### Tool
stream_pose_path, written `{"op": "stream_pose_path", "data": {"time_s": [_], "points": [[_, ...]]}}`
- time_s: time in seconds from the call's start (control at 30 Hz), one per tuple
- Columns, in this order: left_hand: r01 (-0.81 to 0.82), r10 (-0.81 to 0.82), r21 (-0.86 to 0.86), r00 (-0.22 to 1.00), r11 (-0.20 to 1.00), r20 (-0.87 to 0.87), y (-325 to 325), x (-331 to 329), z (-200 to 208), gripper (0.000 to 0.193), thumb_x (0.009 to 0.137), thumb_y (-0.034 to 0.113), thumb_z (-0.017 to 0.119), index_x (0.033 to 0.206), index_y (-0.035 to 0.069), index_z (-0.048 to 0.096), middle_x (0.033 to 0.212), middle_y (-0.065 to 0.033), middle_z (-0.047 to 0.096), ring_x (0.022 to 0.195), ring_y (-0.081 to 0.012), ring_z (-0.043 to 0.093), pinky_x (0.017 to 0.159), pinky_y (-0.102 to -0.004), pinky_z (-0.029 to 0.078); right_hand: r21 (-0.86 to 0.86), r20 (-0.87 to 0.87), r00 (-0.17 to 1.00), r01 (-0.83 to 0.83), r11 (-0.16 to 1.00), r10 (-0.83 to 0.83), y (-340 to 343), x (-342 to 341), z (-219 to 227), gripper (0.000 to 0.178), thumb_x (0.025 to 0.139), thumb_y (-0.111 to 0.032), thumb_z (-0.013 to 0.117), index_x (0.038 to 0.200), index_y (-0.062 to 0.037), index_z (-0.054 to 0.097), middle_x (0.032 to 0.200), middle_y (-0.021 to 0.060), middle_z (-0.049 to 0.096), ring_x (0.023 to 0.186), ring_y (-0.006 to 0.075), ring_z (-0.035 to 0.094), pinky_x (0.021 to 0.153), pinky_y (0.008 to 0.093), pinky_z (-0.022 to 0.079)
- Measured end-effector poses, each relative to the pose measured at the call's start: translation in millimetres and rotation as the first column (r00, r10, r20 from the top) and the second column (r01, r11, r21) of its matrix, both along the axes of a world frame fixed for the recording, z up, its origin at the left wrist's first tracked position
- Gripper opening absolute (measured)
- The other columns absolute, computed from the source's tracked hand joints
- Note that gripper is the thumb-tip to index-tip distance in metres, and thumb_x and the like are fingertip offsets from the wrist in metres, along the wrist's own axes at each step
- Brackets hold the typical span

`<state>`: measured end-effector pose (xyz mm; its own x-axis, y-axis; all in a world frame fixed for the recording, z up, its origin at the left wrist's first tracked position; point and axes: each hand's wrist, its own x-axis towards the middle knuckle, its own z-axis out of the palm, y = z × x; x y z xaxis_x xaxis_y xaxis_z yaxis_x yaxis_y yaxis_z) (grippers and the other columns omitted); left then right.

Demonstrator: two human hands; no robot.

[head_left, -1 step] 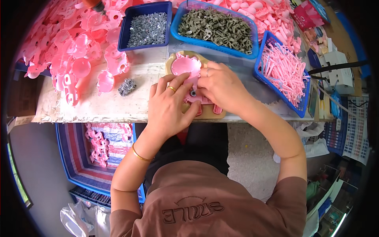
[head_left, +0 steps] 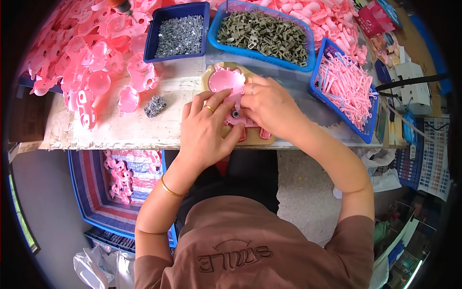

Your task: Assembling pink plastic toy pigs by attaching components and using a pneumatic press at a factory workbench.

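Observation:
A pink plastic toy shell (head_left: 226, 79) lies hollow side up in a tan holder (head_left: 208, 77) near the table's front edge. Across its left side my left hand (head_left: 204, 123) is laid, fingers bent over the shell and thumb low on it, holding it down. My right hand (head_left: 269, 103) comes from the right with fingers closed together at the shell's middle; whatever the fingertips pinch is hidden beneath them. Between the hands a small round metal piece (head_left: 236, 114) shows in the shell. Pink leg-like parts stick out at the bottom.
Pink shells (head_left: 98, 82) are heaped at left, beside a clump of screws (head_left: 155, 106). Behind stand a dark blue bin of screws (head_left: 149, 43) and a blue basket (head_left: 214, 41) of grey-green clips. A blue basket (head_left: 332, 103) holds pink sticks. An orange-and-black tool (head_left: 120, 6) hangs above.
The hanging tool at the top left has shifted slightly to the right. Both hands and the shell stay in place.

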<state>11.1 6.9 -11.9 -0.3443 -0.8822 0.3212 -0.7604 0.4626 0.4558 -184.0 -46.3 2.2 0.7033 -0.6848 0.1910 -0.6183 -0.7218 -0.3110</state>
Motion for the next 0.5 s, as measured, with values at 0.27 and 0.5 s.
{"op": "stream_pose_path", "data": {"time_s": [0.27,0.5], "points": [[-0.001,0.001,-0.009,1.000,1.000,0.028,-0.8,1.0,2.2,0.048,0.078,0.029,0.072,0.122,0.010,0.066,0.131,-0.0050,0.061,0.118,-0.0295,0.053,0.098,-0.0430,0.041,-0.062,-0.068,0.994,-0.090,0.994,0.086,-4.3,-1.0,1.7,0.005,0.076,-0.012,0.069,0.076,-0.0080,0.067,0.086,0.0039,0.061,0.096,0.0231,0.058,0.081,0.0381,0.050],[0.046,-0.046,-0.040,0.999,0.998,0.006,-4.9,5.4,0.1,0.046,0.078,0.031,0.073,0.116,0.007,0.069,0.129,-0.0059,0.062,0.115,-0.0287,0.053,0.095,-0.0412,0.042,-0.180,-0.111,0.970,-0.232,0.956,0.214,-6.0,-1.2,2.6,0.010,0.072,-0.015,0.065,0.072,-0.0067,0.070,0.087,0.0040,0.065,0.097,0.0211,0.060,0.084,0.0362,0.051]]}}
